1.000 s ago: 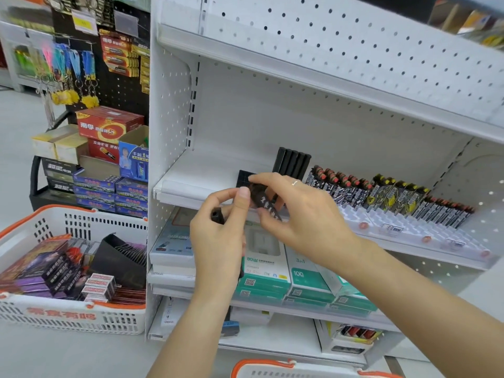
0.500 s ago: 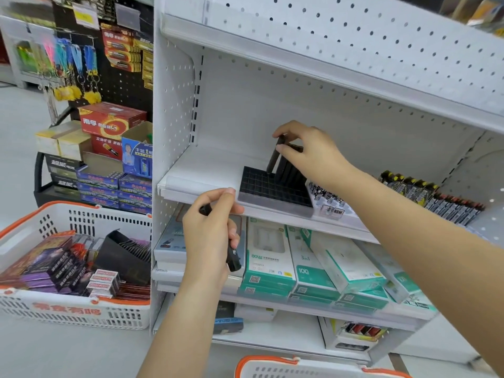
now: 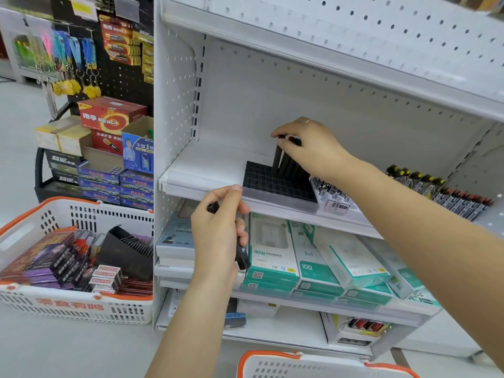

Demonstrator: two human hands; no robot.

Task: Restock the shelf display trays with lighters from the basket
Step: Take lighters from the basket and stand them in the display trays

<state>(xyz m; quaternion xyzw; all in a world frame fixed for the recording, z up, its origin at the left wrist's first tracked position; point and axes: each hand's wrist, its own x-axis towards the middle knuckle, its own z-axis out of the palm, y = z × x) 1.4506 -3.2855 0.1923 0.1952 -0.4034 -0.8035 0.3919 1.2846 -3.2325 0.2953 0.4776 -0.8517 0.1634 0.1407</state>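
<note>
Pinching the top of a slim black lighter (image 3: 278, 155), the fingers (image 3: 283, 144) of the right hand (image 3: 311, 148) are lowering it, long axis upright and base pointing down, into the black grid tray (image 3: 272, 184) on the shelf (image 3: 207, 170), beside the lighters already standing at the tray's back. The empty cells are lying toward the person. The left hand (image 3: 218, 236), nearer the body below the shelf edge, is gripping more dark lighters (image 3: 241, 255), roughly vertical. The basket (image 3: 76, 309) is sitting well apart, at left.

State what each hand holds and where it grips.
Right hand pinches a black lighter by its top, over the black tray. Left hand grips black lighters around their middles.
</note>
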